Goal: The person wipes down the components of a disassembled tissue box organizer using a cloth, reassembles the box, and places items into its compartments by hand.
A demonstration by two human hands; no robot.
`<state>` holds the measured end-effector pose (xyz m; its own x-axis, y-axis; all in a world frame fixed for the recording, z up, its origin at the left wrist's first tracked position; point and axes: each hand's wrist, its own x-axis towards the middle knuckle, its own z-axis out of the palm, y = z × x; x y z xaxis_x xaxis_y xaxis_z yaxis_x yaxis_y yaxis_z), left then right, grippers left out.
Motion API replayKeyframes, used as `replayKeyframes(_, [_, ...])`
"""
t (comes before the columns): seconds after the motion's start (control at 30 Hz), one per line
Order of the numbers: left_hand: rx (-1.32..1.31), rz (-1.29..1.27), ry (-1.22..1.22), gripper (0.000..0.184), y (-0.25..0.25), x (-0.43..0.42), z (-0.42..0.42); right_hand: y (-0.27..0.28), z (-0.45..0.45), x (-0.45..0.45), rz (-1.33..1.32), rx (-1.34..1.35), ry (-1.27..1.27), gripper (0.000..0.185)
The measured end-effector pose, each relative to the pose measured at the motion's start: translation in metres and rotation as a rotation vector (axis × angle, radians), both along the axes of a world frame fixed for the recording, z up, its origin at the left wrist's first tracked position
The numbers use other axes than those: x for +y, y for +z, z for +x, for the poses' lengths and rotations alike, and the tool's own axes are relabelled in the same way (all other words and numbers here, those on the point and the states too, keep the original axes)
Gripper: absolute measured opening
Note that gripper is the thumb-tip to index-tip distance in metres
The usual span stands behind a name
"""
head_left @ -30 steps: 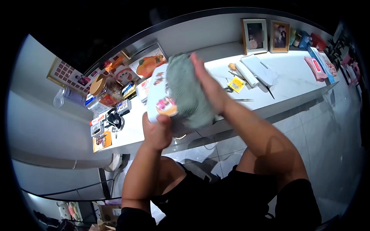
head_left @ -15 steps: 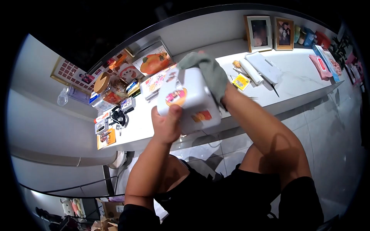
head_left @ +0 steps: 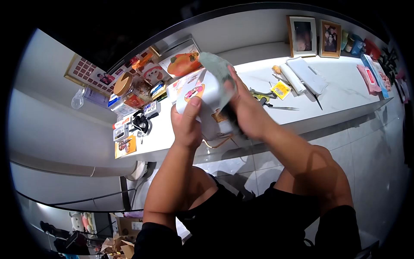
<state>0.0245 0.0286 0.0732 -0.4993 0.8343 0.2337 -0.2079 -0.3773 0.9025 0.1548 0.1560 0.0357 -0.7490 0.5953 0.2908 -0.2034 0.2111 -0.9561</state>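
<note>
A white rounded box (head_left: 208,88) with colourful stickers is held up in front of me, tilted, over the table's front edge. My left hand (head_left: 187,123) grips its lower left side, thumb lying on the stickered face. My right hand (head_left: 250,110) is closed on a grey-green cloth (head_left: 217,67), which lies against the box's upper right side; motion blurs part of it. Below the box a gold-coloured loop (head_left: 218,142) shows; I cannot tell whether it belongs to the box. What the box contains is hidden.
On the white table (head_left: 345,80) lie tweezers (head_left: 282,108), a yellow packet (head_left: 281,90), a white roll (head_left: 292,77) and a pale flat case (head_left: 307,75). Picture frames (head_left: 302,36) stand behind. Left are a wooden-lidded jar (head_left: 123,84), black cables (head_left: 141,122) and small boxes. Pink wipes (head_left: 368,80) lie right.
My right hand has come from behind the cloth-covered top end to the box's right side, with the cloth still in it. The box has tilted a little, and the view has shifted slightly.
</note>
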Motion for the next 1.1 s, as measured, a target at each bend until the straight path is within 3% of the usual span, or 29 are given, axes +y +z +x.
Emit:
replayKeyframes(0.03, [-0.053,0.012,-0.015,0.057,0.005,0.000,0.000,0.023,0.008,-0.017,0.032,-0.024,-0.134,0.077])
replayKeyframes(0.1, [-0.008,0.004,-0.028,0.062,0.009,-0.006,0.004,0.025,-0.002,0.013,0.035,-0.015,-0.116,0.079])
replayKeyframes(0.13, [0.034,-0.014,-0.069,0.064,0.007,-0.011,0.005,0.018,-0.023,0.048,-0.411,0.056,0.119,0.079])
replayKeyframes(0.2, [0.041,-0.026,-0.116,0.069,0.005,-0.015,0.010,0.011,-0.035,0.067,-0.846,0.139,0.355,0.080])
replayKeyframes(0.3, [-0.136,0.048,-0.157,0.069,-0.004,-0.013,-0.004,0.007,-0.029,0.070,-0.804,0.264,0.165,0.065])
replayKeyframes(0.37, [-0.205,0.081,-0.178,0.072,-0.005,-0.016,-0.021,0.039,0.003,0.053,-0.743,-0.012,0.091,0.059])
replayKeyframes(0.43, [-0.371,0.183,-0.311,0.073,-0.001,-0.015,-0.030,0.035,0.014,0.069,-0.794,-0.052,0.112,0.051])
replayKeyframes(0.5, [-0.353,0.224,-0.319,0.071,0.002,-0.018,-0.038,0.026,0.021,0.079,-1.155,0.175,0.238,0.048])
replayKeyframes(0.53, [-0.342,0.261,-0.328,0.069,0.003,-0.019,-0.040,0.023,0.023,0.082,-1.204,0.411,0.444,0.049])
replayKeyframes(0.57, [-0.342,0.264,-0.325,0.069,0.003,-0.020,-0.041,0.019,0.025,0.084,-1.202,0.409,0.447,0.049])
replayKeyframes(0.7, [-0.423,0.326,-0.338,0.072,0.009,-0.019,-0.035,0.032,0.028,0.055,-1.027,0.638,0.356,0.060])
replayKeyframes(0.73, [-0.408,0.287,-0.280,0.075,0.011,-0.018,-0.032,0.026,0.015,0.042,-0.348,0.437,0.042,0.061])
replayKeyframes(0.77, [-0.411,0.286,-0.280,0.075,0.013,-0.014,-0.027,0.019,0.015,0.025,0.236,0.207,-0.093,0.062])
replayKeyframes(0.8, [-0.226,0.190,-0.161,0.074,0.017,-0.009,-0.020,0.030,0.014,0.001,0.789,0.040,-0.338,0.064])
replayKeyframes(0.83, [-0.042,0.091,-0.044,0.073,0.018,-0.005,-0.017,0.050,0.021,-0.030,0.522,-0.010,-0.211,0.064])
replayKeyframes(0.9, [-0.142,0.143,-0.147,0.070,0.021,-0.001,-0.017,0.051,0.023,-0.044,0.643,0.069,-0.157,0.064])
replayKeyframes(1.03, [-0.331,0.134,-0.229,0.067,0.022,-0.006,-0.011,0.035,0.006,0.007,0.527,0.102,-0.094,0.069])
replayKeyframes(1.1, [-0.305,-0.010,-0.127,0.071,0.021,-0.005,0.002,0.034,-0.006,0.030,0.126,0.057,-0.001,0.066])
